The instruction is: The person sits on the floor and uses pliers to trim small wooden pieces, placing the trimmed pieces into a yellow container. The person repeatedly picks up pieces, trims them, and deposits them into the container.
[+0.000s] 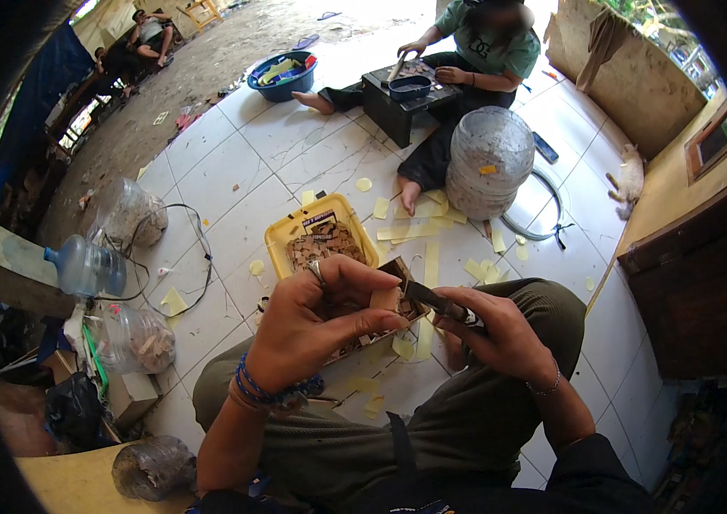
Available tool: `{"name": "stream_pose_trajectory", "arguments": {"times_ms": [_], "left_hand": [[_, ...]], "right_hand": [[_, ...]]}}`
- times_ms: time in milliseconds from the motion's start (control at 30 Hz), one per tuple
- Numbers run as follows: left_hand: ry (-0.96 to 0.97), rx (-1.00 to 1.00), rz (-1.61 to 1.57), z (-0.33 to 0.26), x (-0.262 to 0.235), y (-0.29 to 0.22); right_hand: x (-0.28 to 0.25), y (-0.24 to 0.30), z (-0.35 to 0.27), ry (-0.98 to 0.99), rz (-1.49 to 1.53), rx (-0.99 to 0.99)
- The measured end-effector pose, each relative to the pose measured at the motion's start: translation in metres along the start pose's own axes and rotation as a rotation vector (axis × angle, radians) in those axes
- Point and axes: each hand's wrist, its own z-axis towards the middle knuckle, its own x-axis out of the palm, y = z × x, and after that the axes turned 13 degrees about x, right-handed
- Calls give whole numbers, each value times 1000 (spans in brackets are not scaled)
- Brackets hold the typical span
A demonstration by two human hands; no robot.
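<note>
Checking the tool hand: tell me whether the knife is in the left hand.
No. The knife is gripped in the right hand, while the left hand pinches a small tan block.

Tile floor [243,163]: tray [282,231], strips [419,231], prob. paper.

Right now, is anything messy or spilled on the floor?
Yes. Pale yellow strips and scraps lie scattered over the white tiled floor around the yellow tray, and a clear water jug lies tipped on its side.

A tray [282,233] lies at twelve o'clock from the left hand [316,321]; a bottle [85,267] at nine; a knife [432,300] at three.
</note>
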Motion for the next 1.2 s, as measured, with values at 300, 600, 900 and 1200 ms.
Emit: {"name": "stream_pose_trajectory", "arguments": {"times_ms": [300,600,900,1200], "left_hand": [[26,6,-13,-1,0,2],[38,102,8,-5,0,7],[118,45,219,-8,-2,2],[149,91,353,-1,-4,3]], "right_hand": [[0,-2,-1,1,-36,10],[-8,4,-7,277,-38,237],[-14,-3,-12,366,-21,218],[-13,-3,-12,354,-14,306]]}}
